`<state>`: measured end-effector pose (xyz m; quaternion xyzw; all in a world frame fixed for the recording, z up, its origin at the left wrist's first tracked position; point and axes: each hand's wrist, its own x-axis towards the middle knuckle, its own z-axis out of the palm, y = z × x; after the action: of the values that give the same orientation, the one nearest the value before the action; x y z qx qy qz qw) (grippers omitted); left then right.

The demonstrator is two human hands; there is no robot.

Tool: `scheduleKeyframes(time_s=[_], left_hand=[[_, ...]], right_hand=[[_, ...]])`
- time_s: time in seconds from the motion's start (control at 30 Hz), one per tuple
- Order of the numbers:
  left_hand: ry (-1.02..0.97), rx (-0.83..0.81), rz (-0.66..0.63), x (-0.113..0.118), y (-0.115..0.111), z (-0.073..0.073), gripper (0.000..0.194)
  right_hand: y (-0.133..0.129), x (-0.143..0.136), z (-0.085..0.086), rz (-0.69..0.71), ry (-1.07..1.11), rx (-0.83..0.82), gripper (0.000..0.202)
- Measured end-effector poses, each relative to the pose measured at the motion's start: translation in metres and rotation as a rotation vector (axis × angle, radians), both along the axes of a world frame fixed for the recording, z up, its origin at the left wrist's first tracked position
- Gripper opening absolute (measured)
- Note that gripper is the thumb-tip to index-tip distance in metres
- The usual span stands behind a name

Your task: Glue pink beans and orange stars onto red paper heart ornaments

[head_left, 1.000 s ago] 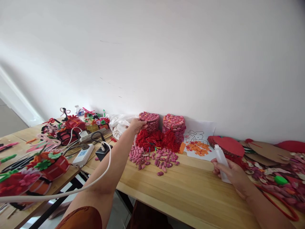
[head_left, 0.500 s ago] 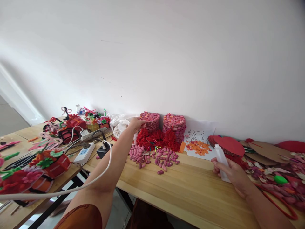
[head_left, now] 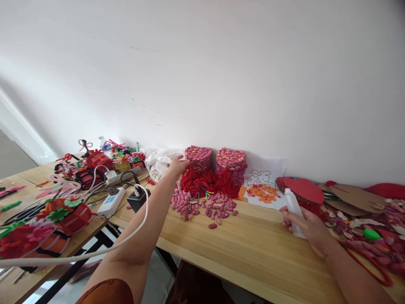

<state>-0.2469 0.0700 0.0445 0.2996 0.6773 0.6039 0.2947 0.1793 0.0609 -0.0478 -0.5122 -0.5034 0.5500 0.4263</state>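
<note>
My left hand (head_left: 177, 165) reaches out at the back of the table, between a clear plastic bag (head_left: 155, 162) and a stack of pink peanut-covered discs (head_left: 198, 157). Its visible fingers are apart, and nothing shows in them; the far side of the hand is hidden. Red tassels (head_left: 202, 183) lie just right of it. Wrapped round a translucent white squeeze bottle (head_left: 294, 209), my right hand (head_left: 308, 228) holds it tilted above the wooden table (head_left: 253, 249). Loose pink peanuts (head_left: 218, 207) are spread before the tassels.
A second peanut-covered stack (head_left: 230, 162) stands beside a paper with a black outline drawing (head_left: 274, 169) and orange cut-outs (head_left: 264, 193). Red discs (head_left: 305, 192) lie at right. A white cable (head_left: 95, 254) crosses my left arm near a power strip (head_left: 110, 202). Red decorated drums (head_left: 72, 217) crowd the left.
My left hand has shifted slightly, its fingers now further apart and lifted. My right hand keeps hold of the squeeze bottle almost in place. The view has moved a little.
</note>
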Motion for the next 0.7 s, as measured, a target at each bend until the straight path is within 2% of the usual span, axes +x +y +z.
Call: scheduleKeyframes(time_s=[0.17, 0.27, 0.37, 0.57, 0.7], left_hand=[[0.071, 0.069, 0.065, 0.002, -0.009, -0.016, 0.041], [0.132, 0.186, 0.115, 0.007, -0.016, -0.024, 0.049], [0.202, 0.322, 0.096, 0.021, -0.024, -0.029, 0.043], [0.327, 0.505, -0.072, 0.080, -0.051, -0.037, 0.027], [0.611, 0.573, -0.247, 0.123, -0.072, -0.043, 0.022]], right_hand=[[0.000, -0.001, -0.002, -0.013, 0.012, 0.025, 0.026], [0.001, 0.000, -0.003, -0.013, 0.003, 0.028, 0.028], [0.002, 0.001, -0.004, -0.028, 0.000, 0.045, 0.027], [0.002, 0.000, -0.010, -0.082, 0.024, 0.124, 0.023], [0.005, 0.000, -0.015, -0.141, 0.021, 0.217, 0.020]])
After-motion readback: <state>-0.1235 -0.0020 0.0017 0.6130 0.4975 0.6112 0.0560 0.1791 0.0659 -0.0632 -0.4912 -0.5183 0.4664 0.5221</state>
